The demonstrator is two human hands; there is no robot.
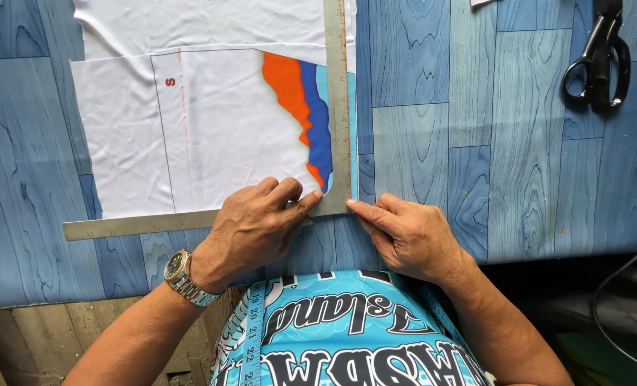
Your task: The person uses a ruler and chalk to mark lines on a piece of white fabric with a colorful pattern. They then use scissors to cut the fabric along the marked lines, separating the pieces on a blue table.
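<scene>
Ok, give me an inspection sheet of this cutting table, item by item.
Surface: blue wood-pattern table cover.
Job's things: white fabric piece with orange and blue edge, lying flat; metal L-square laid along its right and lower edges.
Clutter: black scissors, far right.
Hands: left hand and right hand pressing at the square's corner.
Cables: black cable, right edge.
Surroundings: tape measure around the person's neck.

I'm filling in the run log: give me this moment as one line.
left hand: pressing square corner | right hand: fingertips at same corner | fabric: flat under square | scissors: untouched, far right
</scene>
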